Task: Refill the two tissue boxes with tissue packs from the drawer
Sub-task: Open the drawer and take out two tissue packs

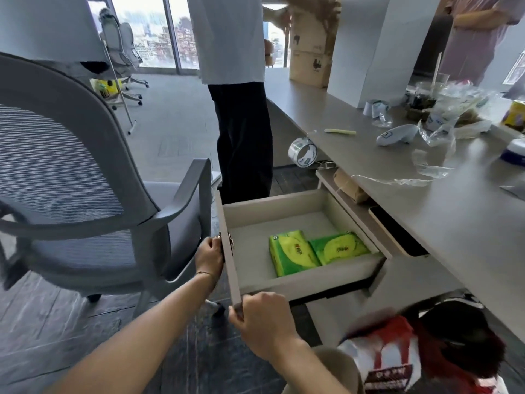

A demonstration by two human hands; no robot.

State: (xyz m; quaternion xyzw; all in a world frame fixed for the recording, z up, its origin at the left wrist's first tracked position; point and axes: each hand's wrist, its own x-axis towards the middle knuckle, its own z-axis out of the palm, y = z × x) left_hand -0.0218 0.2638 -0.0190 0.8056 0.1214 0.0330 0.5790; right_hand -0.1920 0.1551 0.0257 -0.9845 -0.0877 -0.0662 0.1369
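A beige drawer point(250, 220) stands pulled out from under the desk. Two green and yellow tissue packs lie side by side on its floor: one point(292, 253) toward the middle, the other point(339, 247) against the right wall. My left hand point(210, 254) grips the small handle on the drawer's front panel. My right hand point(262, 317) is closed on the near corner of that front panel. No tissue box can be made out for certain in view.
A grey mesh office chair point(85, 194) stands close on the left of the drawer. A person in dark trousers point(244, 132) stands just behind it. The desk point(426, 211) on the right carries a tape roll point(302, 152), plastic wrap and other clutter. A red and white bag point(397, 354) sits under the desk.
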